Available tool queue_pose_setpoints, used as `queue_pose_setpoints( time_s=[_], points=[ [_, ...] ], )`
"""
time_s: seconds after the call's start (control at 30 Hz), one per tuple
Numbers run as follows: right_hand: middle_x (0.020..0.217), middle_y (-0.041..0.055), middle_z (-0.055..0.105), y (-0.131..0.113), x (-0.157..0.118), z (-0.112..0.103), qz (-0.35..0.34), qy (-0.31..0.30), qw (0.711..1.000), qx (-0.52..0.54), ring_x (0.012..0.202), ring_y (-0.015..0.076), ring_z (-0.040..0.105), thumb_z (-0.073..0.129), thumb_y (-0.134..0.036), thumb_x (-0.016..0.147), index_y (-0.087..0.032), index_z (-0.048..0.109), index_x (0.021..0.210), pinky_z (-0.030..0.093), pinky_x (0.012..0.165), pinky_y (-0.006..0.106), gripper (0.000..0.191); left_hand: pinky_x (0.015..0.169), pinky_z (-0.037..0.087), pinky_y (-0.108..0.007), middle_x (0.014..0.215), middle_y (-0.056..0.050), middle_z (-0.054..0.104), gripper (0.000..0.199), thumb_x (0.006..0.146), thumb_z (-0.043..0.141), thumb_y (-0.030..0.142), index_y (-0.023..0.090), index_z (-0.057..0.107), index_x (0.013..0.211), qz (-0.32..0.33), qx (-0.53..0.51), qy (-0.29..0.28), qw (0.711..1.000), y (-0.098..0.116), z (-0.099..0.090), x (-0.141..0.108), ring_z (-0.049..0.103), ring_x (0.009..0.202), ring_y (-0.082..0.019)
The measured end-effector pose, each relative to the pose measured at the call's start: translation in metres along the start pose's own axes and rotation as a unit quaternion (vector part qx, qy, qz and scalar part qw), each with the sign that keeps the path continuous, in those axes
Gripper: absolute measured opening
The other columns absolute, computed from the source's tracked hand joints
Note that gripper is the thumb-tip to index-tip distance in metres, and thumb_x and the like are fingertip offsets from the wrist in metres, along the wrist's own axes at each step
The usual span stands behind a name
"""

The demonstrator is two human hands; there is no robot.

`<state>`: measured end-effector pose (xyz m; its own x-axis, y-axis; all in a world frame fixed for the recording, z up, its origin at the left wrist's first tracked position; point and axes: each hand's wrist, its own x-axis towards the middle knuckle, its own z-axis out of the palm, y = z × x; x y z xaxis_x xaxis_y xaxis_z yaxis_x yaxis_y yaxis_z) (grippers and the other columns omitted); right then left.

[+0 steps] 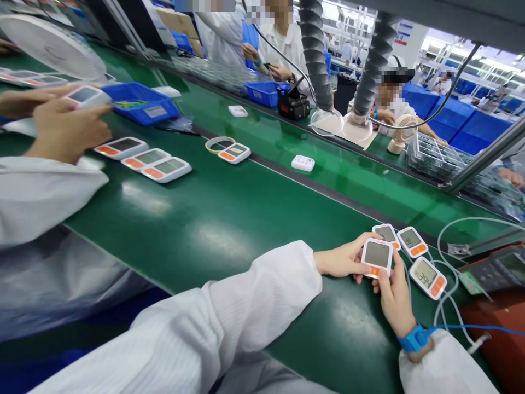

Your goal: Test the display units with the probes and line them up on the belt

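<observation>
Between both my hands is a white device [378, 256] with a grey screen and orange buttons, its screen facing up. My left hand [348, 258] grips its left side, the thumb by the orange buttons. On its lower right side is my right hand [394, 295], thumb on the front edge, with a blue strap [415, 338] round the wrist. Just behind the held device lies a similar one [386, 235], partly covered. Another device [412, 242] lies to its right, and a third [429, 277], with digits on its screen, rests nearer the cables.
Pale cables and an orange-grey instrument [498, 271] are at the right. Several devices [166, 168] lie on the green table [197, 219] at the left, beside a co-worker's hands and a blue bin [141, 104]. White units [303, 163] sit on the green belt beyond.
</observation>
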<state>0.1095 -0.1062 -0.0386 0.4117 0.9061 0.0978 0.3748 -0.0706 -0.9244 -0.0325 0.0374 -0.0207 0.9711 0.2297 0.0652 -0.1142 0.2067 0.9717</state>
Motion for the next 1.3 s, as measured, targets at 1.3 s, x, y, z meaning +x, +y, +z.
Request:
queue_pose_setpoints(
  time_s=[1.3],
  points=[
    [0.073,-0.0003,0.064,0.0001,0.0002,-0.0070,0.003,-0.030,0.999,0.023,0.063,0.0196,0.063,0.047,-0.044,0.101,-0.017,0.026,0.155,0.053,0.062,0.032,0.064,0.060,0.052,-0.023,0.104,-0.005,0.061,0.078,0.086,0.071,0.039,0.029,0.021,0.145,-0.005,-0.018,0.006,1.000,0.0058,0.0058,-0.0050,0.064,0.076,-0.012]
  ],
)
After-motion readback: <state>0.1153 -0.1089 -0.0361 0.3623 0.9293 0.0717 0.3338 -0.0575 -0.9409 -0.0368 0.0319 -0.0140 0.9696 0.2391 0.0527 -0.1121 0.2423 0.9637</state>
